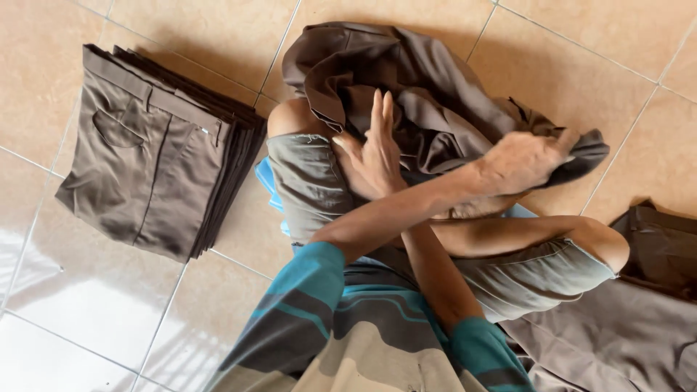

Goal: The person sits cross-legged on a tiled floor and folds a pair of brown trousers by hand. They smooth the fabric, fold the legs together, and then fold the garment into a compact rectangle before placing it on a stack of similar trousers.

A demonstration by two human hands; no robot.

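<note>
Both hands (526, 161) on rumpled garment (406, 94)

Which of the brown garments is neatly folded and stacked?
The stack of brown trousers on the tiles at left; the garment in the crossed hands is crumpled, others at right lie loose.

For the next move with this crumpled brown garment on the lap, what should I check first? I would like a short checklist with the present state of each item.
1. Left hand grips the brown garment: ok.
2. Right hand lies open and flat against the garment: ok.
3. Arms uncrossed: not ok, they cross.
4. Garment spread smooth: not ok, it is bunched.
5. Folded stack tidy on the tiles: ok.
6. Garment right side out: cannot tell.
</note>
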